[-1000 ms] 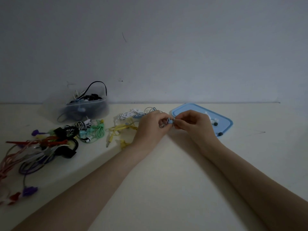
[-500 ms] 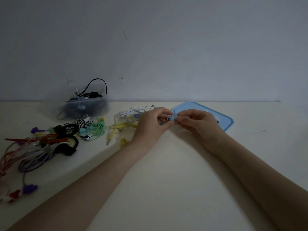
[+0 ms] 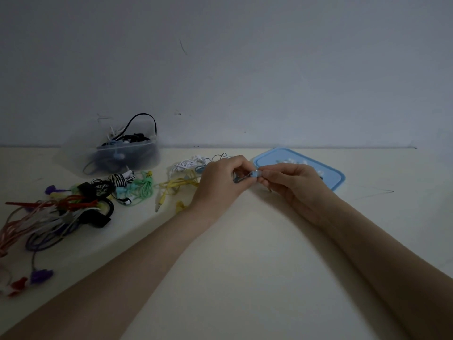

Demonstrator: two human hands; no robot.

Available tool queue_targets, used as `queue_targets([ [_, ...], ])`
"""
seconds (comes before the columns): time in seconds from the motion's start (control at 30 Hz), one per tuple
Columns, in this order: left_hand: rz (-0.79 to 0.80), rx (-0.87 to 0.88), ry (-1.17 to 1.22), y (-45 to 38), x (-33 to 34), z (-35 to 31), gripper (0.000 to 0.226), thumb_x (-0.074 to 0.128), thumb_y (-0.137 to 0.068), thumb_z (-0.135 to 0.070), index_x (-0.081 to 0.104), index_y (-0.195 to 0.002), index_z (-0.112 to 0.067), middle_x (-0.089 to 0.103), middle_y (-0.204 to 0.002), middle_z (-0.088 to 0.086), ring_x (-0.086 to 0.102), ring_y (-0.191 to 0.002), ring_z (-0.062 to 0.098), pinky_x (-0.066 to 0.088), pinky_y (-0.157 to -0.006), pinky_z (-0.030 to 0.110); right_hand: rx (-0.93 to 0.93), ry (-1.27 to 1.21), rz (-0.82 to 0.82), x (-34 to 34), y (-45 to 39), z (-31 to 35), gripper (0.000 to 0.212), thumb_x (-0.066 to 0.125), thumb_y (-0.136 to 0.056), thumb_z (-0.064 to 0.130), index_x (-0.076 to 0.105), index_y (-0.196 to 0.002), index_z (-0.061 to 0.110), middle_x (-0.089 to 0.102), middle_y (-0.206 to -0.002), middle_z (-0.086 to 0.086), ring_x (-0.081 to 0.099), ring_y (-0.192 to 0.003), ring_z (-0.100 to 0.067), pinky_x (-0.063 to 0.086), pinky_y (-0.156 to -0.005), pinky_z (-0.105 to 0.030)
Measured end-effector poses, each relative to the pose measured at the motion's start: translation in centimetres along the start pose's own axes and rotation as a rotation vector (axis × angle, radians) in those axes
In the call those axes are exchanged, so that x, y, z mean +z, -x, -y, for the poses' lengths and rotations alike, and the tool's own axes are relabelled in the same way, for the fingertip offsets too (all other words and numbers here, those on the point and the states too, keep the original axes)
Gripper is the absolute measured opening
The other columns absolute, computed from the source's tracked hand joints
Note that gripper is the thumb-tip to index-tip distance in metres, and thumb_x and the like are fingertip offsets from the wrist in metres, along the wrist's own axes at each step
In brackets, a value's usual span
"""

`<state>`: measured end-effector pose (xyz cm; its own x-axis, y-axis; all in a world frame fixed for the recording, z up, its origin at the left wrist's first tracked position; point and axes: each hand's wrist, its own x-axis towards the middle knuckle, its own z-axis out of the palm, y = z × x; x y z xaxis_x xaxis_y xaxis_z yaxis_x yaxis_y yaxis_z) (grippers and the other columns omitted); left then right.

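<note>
Both hands meet above the middle of the cream table (image 3: 245, 253). My right hand (image 3: 291, 182) pinches a small light-blue earbud (image 3: 255, 173) between thumb and fingertips. My left hand (image 3: 218, 182) is curled round the thin grey-blue cord (image 3: 239, 179) that runs from that earbud. The cord trails back behind my left hand toward a heap of white and blue wires (image 3: 193, 164). The rest of the earbud is hidden by my fingers.
A blue lid (image 3: 335, 177) with small white pieces lies behind my right hand. A clear tub (image 3: 127, 158) of dark cables stands at the wall. Yellow earphones (image 3: 176, 186), green earphones (image 3: 142, 188) and a tangle of coloured cables (image 3: 49, 217) spread over the left.
Both hands have stayed together at the same spot, shifting very slightly; my right hand covers more of the blue lid. The fingers keep working the blue earbud.
</note>
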<state>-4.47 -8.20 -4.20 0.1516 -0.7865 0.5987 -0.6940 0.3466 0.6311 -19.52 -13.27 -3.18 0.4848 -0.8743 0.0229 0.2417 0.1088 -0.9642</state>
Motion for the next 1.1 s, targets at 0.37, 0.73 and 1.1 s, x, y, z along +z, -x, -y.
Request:
queue_targets([
  [0.37, 0.047, 0.001, 0.057, -0.1, -0.2, 0.1, 0.007, 0.075, -0.073, -0.006, 0.070, -0.078, -0.009, 0.063, -0.070, -0.010, 0.055, -0.069, -0.011, 0.036, -0.065, 0.003, 0.222, -0.137, 0.009, 0.2, 0.1, 0.8, 0.014, 0.051, -0.087, -0.007, 0.065, -0.088, -0.007, 0.072, -0.079, -0.010, 0.068, -0.066, -0.009, 0.056, -0.066, -0.015],
  [0.73, 0.067, -0.054, 0.150, -0.5, -0.1, 0.4, 0.010, 0.077, -0.070, -0.003, 0.068, -0.075, -0.006, 0.060, -0.065, -0.014, 0.054, -0.060, -0.011, 0.037, -0.062, 0.004, 0.281, -0.139, 0.026, 0.4, -0.2, 1.0, 0.015, 0.048, -0.090, -0.005, 0.063, -0.088, -0.005, 0.068, -0.077, -0.007, 0.065, -0.063, -0.007, 0.054, -0.064, -0.011],
  [1.1, 0.094, -0.213, 0.426, -0.3, 0.0, 0.3, 0.024, 0.072, -0.072, 0.005, 0.062, -0.069, -0.017, 0.065, -0.063, -0.013, 0.059, -0.058, -0.006, 0.047, -0.060, 0.009, 0.204, -0.169, 0.054, 0.2, -0.3, 0.2, 0.013, 0.051, -0.090, 0.000, 0.063, -0.083, -0.001, 0.063, -0.074, -0.008, 0.058, -0.064, -0.008, 0.050, -0.055, -0.011],
])
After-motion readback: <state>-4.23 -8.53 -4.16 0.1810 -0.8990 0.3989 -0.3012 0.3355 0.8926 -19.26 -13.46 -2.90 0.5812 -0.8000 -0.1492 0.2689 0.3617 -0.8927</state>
